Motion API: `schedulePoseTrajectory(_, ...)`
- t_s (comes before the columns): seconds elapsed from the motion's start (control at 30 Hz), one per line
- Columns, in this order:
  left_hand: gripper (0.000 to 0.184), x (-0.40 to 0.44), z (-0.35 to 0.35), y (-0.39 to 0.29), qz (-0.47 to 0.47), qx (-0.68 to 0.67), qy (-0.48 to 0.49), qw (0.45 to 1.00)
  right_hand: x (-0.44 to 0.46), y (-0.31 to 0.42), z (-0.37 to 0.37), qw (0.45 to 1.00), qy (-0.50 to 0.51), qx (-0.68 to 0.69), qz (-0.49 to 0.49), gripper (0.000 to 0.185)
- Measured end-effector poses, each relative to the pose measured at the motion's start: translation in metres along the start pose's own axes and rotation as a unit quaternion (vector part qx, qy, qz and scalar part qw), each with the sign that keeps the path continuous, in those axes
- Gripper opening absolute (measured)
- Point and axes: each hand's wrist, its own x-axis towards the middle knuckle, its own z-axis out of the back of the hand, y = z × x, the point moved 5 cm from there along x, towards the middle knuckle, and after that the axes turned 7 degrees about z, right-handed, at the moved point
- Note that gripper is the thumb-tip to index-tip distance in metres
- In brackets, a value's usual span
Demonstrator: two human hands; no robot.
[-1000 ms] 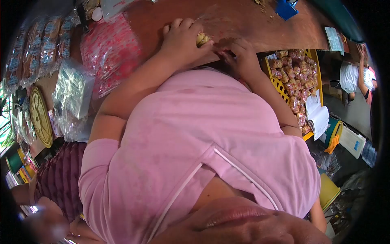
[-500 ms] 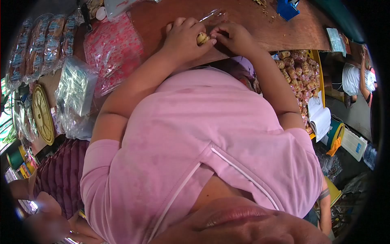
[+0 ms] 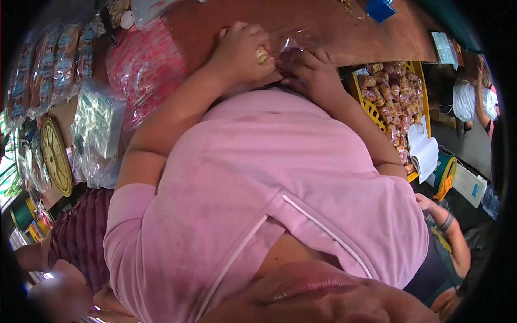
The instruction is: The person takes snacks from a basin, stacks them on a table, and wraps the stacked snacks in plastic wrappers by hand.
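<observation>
My left hand [image 3: 242, 51] is closed around small, round, pale yellow biscuit-like pieces [image 3: 262, 55]; the fingers hide most of them. To its right, my right hand [image 3: 311, 70] has its fingers bent at a thin clear plastic bag [image 3: 296, 42], which seems pinched between them. The bag spreads out just past both hands, over the brown table [image 3: 210, 16]. Both hands are close to the table's near edge, in front of my pink shirt.
A yellow crate [image 3: 371, 112] of wrapped round pieces stands at right, with an open notebook [image 3: 424, 148] on it. Left are red-and-white plastic bags [image 3: 142, 70], wrapped long packs [image 3: 46, 70] and a round dial [image 3: 56, 156]. A blue holder [image 3: 380, 9] sits at the back. People are nearby.
My right hand has moved right and nearer my body, away from the left hand, and turned over. The clear bag is spread wider. A person's arm at lower right has moved further into view.
</observation>
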Motion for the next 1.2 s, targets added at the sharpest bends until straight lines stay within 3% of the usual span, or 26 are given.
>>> schedulePoseTrajectory(0.13,0.028,0.0,0.003,-0.001,-0.007,0.011,-0.005,1.0,0.005,0.006,0.007,0.998,0.003,-0.016,0.059,0.025)
schedulePoseTrajectory(0.53,0.026,0.0,0.001,0.003,-0.034,0.0,-0.032,0.999,0.002,-0.008,0.003,0.995,0.095,-0.014,0.039,0.026)
schedulePoseTrajectory(0.63,0.026,0.0,0.001,0.004,-0.034,0.001,-0.027,0.999,0.009,-0.007,0.014,0.998,0.041,-0.002,0.048,0.025)
schedulePoseTrajectory(0.73,0.029,0.0,0.002,0.003,-0.022,0.008,0.001,1.0,0.025,-0.012,0.015,0.994,-0.062,0.005,0.087,0.012)
schedulePoseTrajectory(0.83,0.032,0.0,0.004,0.002,-0.021,0.025,0.01,0.999,0.042,-0.025,0.011,0.987,-0.083,0.032,0.136,0.013)
schedulePoseTrajectory(1.2,0.031,-0.009,0.0,0.004,-0.069,0.001,-0.063,0.996,0.084,-0.068,-0.027,0.977,0.019,0.205,0.063,0.015)
